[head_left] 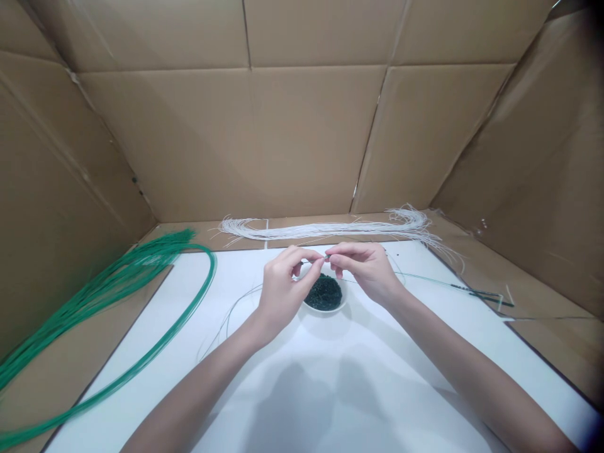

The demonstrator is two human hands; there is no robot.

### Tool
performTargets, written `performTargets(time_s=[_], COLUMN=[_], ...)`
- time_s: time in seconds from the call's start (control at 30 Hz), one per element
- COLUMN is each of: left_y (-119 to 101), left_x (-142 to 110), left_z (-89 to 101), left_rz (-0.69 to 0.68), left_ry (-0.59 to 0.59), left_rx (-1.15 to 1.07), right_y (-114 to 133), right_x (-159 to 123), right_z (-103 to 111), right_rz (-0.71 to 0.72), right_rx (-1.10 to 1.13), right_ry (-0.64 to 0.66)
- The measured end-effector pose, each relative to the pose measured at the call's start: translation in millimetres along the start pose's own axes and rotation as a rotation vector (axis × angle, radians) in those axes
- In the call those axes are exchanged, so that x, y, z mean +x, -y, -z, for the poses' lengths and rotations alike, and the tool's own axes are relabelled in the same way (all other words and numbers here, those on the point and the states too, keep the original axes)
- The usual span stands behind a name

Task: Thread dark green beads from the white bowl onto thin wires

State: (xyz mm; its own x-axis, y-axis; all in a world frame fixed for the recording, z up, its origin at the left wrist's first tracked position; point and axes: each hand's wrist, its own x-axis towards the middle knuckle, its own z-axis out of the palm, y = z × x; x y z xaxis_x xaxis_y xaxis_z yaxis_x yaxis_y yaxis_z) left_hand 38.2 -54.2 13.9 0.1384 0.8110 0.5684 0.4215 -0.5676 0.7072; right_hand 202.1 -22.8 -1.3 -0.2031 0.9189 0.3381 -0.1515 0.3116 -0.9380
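Observation:
My left hand [287,278] and my right hand [361,264] meet fingertip to fingertip above a small white bowl [325,310]. Heaped inside the bowl are tiny dark green beads [324,292]. Both hands are closed in a pinch on a thin green strand [231,309], which loops out past my left wrist. A small dark bit shows between the fingertips, too small to make out well. To the right, a thin strand [425,277] runs from behind my right hand to dark beaded lengths [481,294] on the table.
A large bundle of green strands [155,343] curves along the left side. White strands [306,231] lie bundled across the back. Cardboard walls [311,138] enclose the white tabletop [396,377] at the back and both sides.

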Motion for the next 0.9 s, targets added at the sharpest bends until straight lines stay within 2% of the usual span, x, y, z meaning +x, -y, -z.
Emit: performTargets(time_s=[0.13, 0.3, 0.4, 0.6, 0.77, 0.9], left_y=[0.0, 2.1, 6.2, 17.4, 26.5, 33.3], left_x=[0.2, 2.4, 4.1, 8.6, 12.9, 16.5], left_z=[0.4, 0.1, -1.6, -2.2, -2.2, -3.5], left_rz=[0.016, 0.058, 0.113, 0.266, 0.373, 0.571], left_ry=[0.012, 0.057, 0.072, 0.244, 0.245, 0.271], left_rx=[0.015, 0.049, 0.01, -0.236, -0.46, -0.754], right_y=[4.2, 5.6, 3.0, 2.8, 5.8, 4.2], right_x=[-1.3, -4.6, -4.4, 0.4, 2.2, 3.2], right_z=[-1.5, -5.5, -5.8, -2.0, -1.0, -0.1], right_rz=[0.028, 0.12, 0.1, 0.044, -0.042, -0.08], right_rx=[-0.074, -0.282, -0.32, -0.349, -0.329, -0.351], right_ry=[-0.007, -0.025, -0.062, -0.051, 0.086, 0.113])
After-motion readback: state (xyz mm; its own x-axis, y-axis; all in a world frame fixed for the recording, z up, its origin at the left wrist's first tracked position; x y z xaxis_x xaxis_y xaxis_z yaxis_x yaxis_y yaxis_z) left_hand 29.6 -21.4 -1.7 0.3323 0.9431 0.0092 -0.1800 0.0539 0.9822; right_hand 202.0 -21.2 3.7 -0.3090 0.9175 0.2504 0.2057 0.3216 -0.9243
